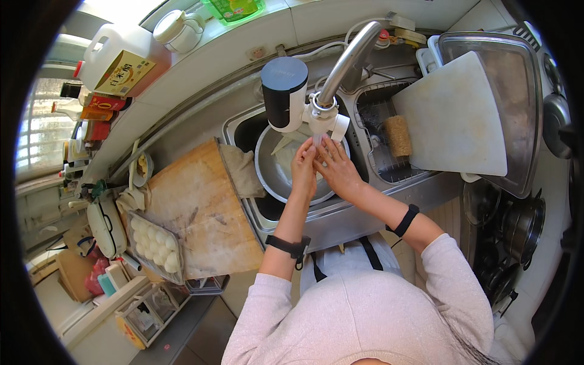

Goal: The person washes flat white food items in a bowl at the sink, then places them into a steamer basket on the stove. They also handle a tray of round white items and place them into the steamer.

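Observation:
Both hands are held together under the spout of a curved metal faucet (351,64) fitted with a white and black water filter (284,93). What looks like a clear stream of water falls onto the fingertips. My left hand (303,171) has its fingers bent, and its palm side is partly hidden. My right hand (338,169) lies against its fingers, back up, with its own fingers apart. I see no object in either hand. Below them, a round metal basin (267,175) stands in the sink, with a pale, thin item (285,143) inside it.
Left of the sink lies a floury wooden board (191,200) with a cloth (244,171) at its edge. A tray of round dough pieces (155,244) rests on it. To the right, a white cutting board (456,118) leans over the second basin beside a brown scrubber (398,136).

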The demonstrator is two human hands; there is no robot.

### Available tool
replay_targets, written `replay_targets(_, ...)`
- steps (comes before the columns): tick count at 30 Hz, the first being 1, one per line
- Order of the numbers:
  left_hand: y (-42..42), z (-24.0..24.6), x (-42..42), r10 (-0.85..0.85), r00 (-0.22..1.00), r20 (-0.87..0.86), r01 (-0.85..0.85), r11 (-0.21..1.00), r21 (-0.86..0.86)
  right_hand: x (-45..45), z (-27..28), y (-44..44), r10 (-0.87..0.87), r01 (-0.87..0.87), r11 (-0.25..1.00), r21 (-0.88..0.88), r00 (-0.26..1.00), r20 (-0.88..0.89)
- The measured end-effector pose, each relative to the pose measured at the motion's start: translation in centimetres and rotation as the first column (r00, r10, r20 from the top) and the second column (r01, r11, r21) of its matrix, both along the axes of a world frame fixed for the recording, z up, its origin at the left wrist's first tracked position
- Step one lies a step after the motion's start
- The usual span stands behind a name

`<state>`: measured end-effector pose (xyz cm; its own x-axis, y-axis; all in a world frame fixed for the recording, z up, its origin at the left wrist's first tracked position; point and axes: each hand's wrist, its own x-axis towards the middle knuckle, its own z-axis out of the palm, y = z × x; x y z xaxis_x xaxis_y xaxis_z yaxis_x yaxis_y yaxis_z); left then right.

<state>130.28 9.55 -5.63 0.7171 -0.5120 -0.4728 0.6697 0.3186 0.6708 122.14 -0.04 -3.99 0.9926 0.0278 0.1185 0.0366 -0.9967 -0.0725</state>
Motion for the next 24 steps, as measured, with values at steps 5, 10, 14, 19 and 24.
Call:
replay_targets(5, 0.7, -0.7, 1.0, 0.008, 0.999, -0.043, -0.007, 1.0, 0.02, -0.1, 0.2, -0.2, 0.059, -0.059, 0.998, -0.017, 0.998, -0.03)
replay_targets(10, 1.3, -0.6, 0.7, 0.013, 0.998, -0.066, -0.011, 1.0, 0.026, -0.4, -0.1, 0.1, 0.093, -0.095, 0.995, -0.016, 0.994, -0.06)
replay_targets(14, 1.5, -0.5, 0.7, 0.013, 0.998, -0.067, -0.011, 1.0, 0.029, -0.5, -0.5, 0.3, 0.099, -0.101, 0.995, -0.01, 0.991, -0.088)
replay_targets(19, 1.7, -0.7, 0.8, 0.022, 0.997, -0.07, -0.02, 0.999, 0.025, -0.7, -0.5, 0.5, 0.102, -0.101, 0.995, 0.016, 0.99, -0.097)
replay_targets(24, 1.3, -0.8, 0.6, 0.05, 0.995, -0.082, -0.048, 0.998, 0.03, -0.9, -0.2, 0.4, 0.096, -0.097, 0.995, -0.008, 0.989, -0.112)
